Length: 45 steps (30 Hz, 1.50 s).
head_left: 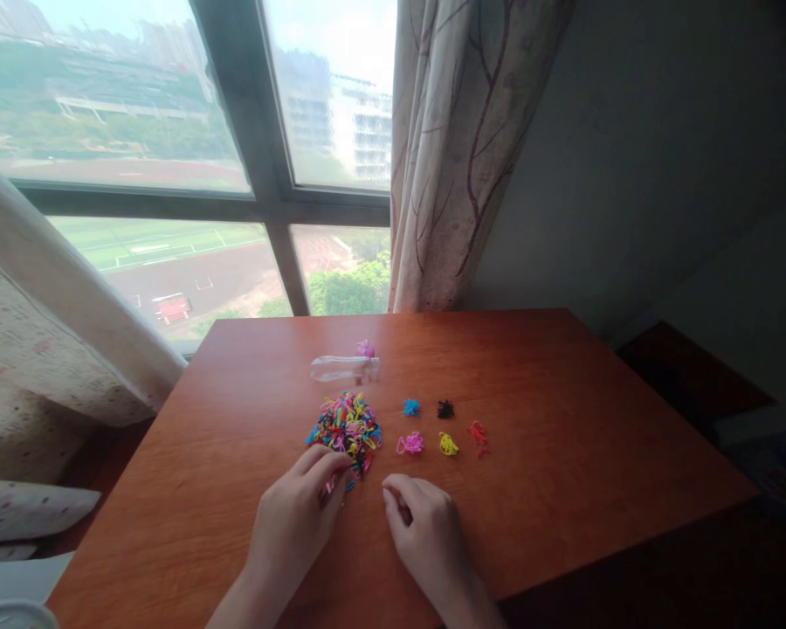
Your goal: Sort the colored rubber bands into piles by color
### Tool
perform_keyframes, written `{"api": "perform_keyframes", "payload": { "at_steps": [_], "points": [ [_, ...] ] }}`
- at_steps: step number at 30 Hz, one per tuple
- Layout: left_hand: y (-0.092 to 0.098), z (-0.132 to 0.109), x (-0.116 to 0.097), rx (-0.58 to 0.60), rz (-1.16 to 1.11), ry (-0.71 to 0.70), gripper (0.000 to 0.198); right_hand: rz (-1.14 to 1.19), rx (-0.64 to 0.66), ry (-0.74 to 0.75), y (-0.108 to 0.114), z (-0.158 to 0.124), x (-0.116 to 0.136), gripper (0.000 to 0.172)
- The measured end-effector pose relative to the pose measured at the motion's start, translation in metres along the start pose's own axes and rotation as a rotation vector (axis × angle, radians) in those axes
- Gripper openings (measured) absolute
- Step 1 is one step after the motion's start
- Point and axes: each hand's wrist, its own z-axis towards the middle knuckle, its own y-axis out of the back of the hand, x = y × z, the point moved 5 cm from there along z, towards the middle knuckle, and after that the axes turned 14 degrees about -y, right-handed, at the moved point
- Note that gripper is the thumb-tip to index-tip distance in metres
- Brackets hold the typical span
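A mixed heap of small colourful rubber bands [346, 421] lies on the brown table. At its near edge is my left hand [301, 498], thumb and forefinger closed in a pinch among the loose bands; what they grip is too small to make out. Just right of it, low over the table, my right hand [424, 522] is closed with thumb against forefinger, and anything inside is hidden. Beyond the right hand sit small single-colour piles: blue bands [411, 407], black bands [445, 409], pink bands [411, 444], yellow bands [448, 445] and red bands [478, 433].
Behind the heap, a clear plastic bottle [337, 369] lies on its side, with a pink object [365, 349] beside it. The table [563, 454] ends at a window [262, 201] with a curtain [451, 157] on the right. Another curtain [58, 306] hangs at the left.
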Motion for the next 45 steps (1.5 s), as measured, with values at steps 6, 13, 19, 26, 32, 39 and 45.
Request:
{"api": "perform_keyframes", "payload": {
  "at_steps": [6, 13, 19, 26, 32, 39, 45],
  "points": [
    [-0.036, 0.077, -0.039, 0.251, -0.014, -0.134, 0.018, -0.025, 0.03, -0.017, -0.002, 0.001, -0.001, 0.02],
    [-0.085, 0.134, -0.065, 0.402, -0.013, -0.23, 0.018, -0.02, 0.04, 0.003, -0.005, 0.0, -0.004, 0.02],
    [-0.104, 0.144, -0.057, 0.52, -0.029, -0.213, 0.032, 0.04, 0.01, 0.016, -0.006, -0.001, -0.006, 0.021],
    [-0.064, 0.125, -0.043, 0.388, -0.043, -0.192, 0.02, 0.046, -0.002, 0.016, -0.008, -0.002, -0.007, 0.023],
    [-0.009, 0.073, -0.01, 0.28, -0.002, -0.095, 0.021, -0.037, 0.011, 0.037, -0.008, 0.0, -0.001, 0.022],
    [0.027, -0.007, 0.045, 0.163, 0.129, 0.08, 0.025, -0.073, 0.016, 0.038, -0.006, -0.001, 0.002, 0.019],
    [0.023, -0.033, 0.054, 0.165, 0.166, 0.192, 0.024, -0.07, 0.008, 0.045, -0.006, -0.001, 0.003, 0.019]
  ]
}}
